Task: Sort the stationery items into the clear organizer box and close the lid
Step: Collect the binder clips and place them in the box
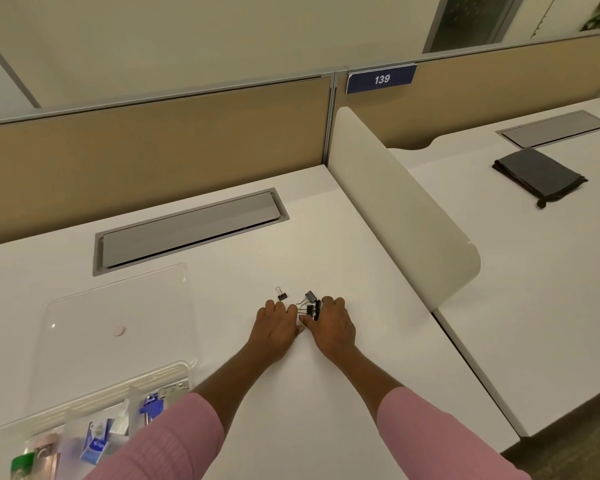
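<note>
Both arms are reaching forward, left hand (274, 322) lying flat on the surface (343, 393), right hand (331, 322) pinching binder clips (311, 308).

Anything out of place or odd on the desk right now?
One small binder clip lies alone, apart from the clips bunched between the left hand and right hand. The lid lies flat beside the open box, with a small pinkish disc on it. Nothing is spilled or damaged.
</note>
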A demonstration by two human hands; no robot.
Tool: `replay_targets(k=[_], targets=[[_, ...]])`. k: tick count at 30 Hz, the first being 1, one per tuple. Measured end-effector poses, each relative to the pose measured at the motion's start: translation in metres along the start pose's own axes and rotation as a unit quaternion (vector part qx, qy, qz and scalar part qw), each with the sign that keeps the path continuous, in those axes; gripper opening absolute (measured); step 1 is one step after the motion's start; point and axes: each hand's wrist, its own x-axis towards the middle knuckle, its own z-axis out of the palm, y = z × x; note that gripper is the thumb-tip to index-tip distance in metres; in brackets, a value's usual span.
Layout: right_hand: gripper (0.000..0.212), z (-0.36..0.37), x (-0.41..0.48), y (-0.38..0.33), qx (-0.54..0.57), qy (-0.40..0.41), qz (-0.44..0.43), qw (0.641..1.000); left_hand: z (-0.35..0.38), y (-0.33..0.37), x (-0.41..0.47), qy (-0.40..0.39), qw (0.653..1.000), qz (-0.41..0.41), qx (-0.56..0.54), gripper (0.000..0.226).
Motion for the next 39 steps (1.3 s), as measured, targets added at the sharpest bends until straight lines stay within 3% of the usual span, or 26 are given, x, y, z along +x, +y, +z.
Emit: replay_targets(k=[4, 9, 15, 18, 21, 25, 29, 32, 35, 37, 39], targets=[[0.046, 0.004, 0.001, -0.004, -0.043, 0.016, -0.003, 0.999, -0.003, 0.001, 0.002, 0.005, 0.999, -0.013, -0.049, 0.022], [0.034, 0.006, 0.002, -0.003, -0.082, 0.026, -0.038, 0.996, 0.000, -0.006, 0.000, -0.001, 1.000, -0.014, -0.017, 0.022], [0.022, 0.004, 0.006, 0.006, -0.060, 0.010, -0.057, 0.997, 0.002, -0.011, 0.002, 0.029, 0.998, -0.015, -0.049, 0.026], [0.019, 0.005, 0.006, 0.013, -0.042, 0.011, -0.076, 0.996, -0.001, -0.007, 0.002, 0.012, 0.996, -0.023, -0.080, 0.015], [0.015, 0.005, 0.008, 0.018, 0.013, 0.006, -0.068, 0.998, -0.004, -0.003, 0.004, 0.027, 0.993, -0.034, -0.108, 0.019], [0.008, 0.002, 0.012, 0.019, 0.198, 0.012, 0.026, 0.980, -0.004, -0.003, 0.006, 0.042, 0.987, -0.066, -0.138, 0.016], [0.017, -0.010, 0.009, 0.013, 0.434, -0.018, 0.137, 0.890, -0.006, -0.003, 0.008, 0.035, 0.975, -0.086, -0.202, 0.024], [0.018, -0.019, 0.008, 0.008, 0.607, -0.060, 0.208, 0.765, -0.012, -0.002, 0.012, 0.027, 0.956, -0.104, -0.274, 0.025], [0.013, -0.027, 0.008, 0.003, 0.710, -0.114, 0.244, 0.651, -0.020, 0.001, 0.014, 0.021, 0.927, -0.119, -0.355, 0.038], [0.014, -0.030, 0.008, 0.001, 0.745, -0.134, 0.247, 0.606, -0.025, 0.002, 0.014, 0.035, 0.901, -0.152, -0.404, 0.046], [0.015, -0.033, 0.008, 0.000, 0.760, -0.150, 0.246, 0.583, -0.030, 0.002, 0.015, 0.054, 0.868, -0.195, -0.454, 0.051]])
